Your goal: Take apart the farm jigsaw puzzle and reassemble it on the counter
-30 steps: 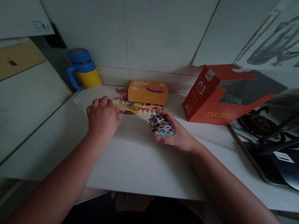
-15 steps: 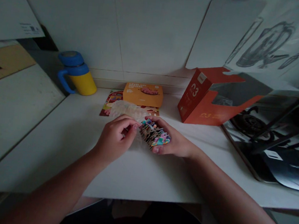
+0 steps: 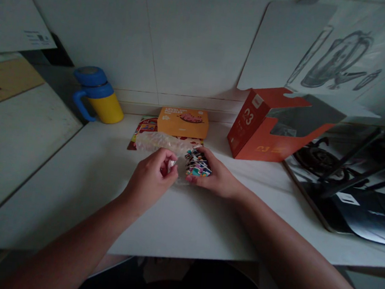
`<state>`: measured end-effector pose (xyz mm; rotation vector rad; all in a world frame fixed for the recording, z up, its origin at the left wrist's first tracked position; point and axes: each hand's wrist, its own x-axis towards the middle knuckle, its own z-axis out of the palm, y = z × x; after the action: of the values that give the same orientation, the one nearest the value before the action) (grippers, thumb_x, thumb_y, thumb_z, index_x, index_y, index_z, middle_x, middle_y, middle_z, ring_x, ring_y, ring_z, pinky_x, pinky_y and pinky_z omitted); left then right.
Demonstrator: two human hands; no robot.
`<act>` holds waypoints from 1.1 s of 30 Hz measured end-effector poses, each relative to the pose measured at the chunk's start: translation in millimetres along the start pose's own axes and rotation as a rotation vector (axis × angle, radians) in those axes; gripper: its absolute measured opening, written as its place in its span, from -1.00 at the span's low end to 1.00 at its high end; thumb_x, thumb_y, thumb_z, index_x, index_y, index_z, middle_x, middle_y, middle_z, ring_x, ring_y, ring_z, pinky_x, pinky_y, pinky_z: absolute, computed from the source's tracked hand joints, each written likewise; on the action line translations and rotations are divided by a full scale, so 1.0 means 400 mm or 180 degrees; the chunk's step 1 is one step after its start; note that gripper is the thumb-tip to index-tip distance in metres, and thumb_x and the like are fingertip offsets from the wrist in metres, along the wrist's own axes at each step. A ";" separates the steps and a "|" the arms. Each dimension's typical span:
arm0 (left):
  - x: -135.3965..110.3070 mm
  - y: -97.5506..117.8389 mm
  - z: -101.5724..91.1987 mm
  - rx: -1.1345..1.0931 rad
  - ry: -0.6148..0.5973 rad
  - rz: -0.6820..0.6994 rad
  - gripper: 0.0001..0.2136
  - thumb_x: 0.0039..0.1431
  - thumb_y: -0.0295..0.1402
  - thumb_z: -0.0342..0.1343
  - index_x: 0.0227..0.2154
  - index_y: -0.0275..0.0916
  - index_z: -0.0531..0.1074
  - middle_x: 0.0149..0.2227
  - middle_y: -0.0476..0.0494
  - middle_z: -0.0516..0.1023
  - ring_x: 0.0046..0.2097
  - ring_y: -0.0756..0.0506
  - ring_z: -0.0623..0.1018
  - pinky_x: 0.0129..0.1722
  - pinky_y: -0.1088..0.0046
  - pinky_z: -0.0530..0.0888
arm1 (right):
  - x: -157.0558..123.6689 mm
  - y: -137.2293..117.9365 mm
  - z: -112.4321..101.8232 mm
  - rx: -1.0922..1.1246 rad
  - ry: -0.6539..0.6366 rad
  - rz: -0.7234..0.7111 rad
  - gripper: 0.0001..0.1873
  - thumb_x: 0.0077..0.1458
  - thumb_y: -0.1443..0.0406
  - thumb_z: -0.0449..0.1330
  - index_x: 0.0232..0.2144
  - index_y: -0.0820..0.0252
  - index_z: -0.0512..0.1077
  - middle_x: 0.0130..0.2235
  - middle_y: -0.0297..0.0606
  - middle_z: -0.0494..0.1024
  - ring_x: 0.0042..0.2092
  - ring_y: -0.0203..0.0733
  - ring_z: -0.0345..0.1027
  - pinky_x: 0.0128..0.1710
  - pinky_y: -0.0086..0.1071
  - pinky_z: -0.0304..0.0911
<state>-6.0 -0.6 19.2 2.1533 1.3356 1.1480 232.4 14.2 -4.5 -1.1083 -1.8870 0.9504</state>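
Observation:
My right hand is closed around a stack of colourful puzzle pieces, held edge-on just above the white counter. My left hand pinches the edge of a clear plastic bag right beside the stack. The bag stretches left from the pieces, in front of a small orange puzzle box. Under that box lies a flat colourful puzzle board.
A yellow mug with a blue lid and handle stands at the back left by the tiled wall. An open orange carton lies at the back right. A black gas hob fills the right side. A lower surface adjoins on the left.
My left hand brought the plastic bag from the left over to the puzzle pieces. My right hand drew the stack slightly left and turned it toward the bag.

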 end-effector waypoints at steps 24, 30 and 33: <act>-0.011 0.036 0.012 0.0179 0.0076 0.1599 -0.86 0.34 -0.55 0.12 -0.13 -0.20 0.37 -0.24 -0.10 0.57 -0.19 -0.06 0.58 -0.19 0.40 0.54 | -0.007 -0.007 0.060 -0.1285 -0.0754 -0.1598 -0.22 -0.06 0.23 0.53 0.18 0.20 0.35 0.14 0.06 0.47 0.17 0.16 0.39 0.16 -0.03 0.41; -0.021 0.034 -0.003 -0.0934 -0.0587 0.0963 -0.88 0.39 -0.44 0.14 -0.07 -0.17 0.39 -0.25 -0.06 0.55 -0.30 0.01 0.57 -0.29 0.47 0.56 | -0.017 0.006 0.083 -0.1629 -0.0349 -0.1357 -0.29 0.01 0.29 0.45 0.19 0.23 0.36 0.09 0.10 0.52 0.12 0.20 0.41 0.10 0.07 0.44; -0.034 0.040 -0.001 -0.1643 -0.1125 0.0375 -0.89 0.43 -0.34 0.14 -0.05 -0.18 0.38 -0.28 -0.05 0.53 -0.38 0.03 0.56 -0.40 0.51 0.56 | -0.015 0.002 0.092 -0.1705 0.0027 -0.1169 -0.21 0.09 0.31 0.37 0.33 0.28 0.24 0.19 0.22 0.48 0.23 0.30 0.37 0.23 0.19 0.35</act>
<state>-0.1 -20.3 23.9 1.9431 0.6774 0.9604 203.1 0.7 -23.0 -0.9929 -2.3040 0.2359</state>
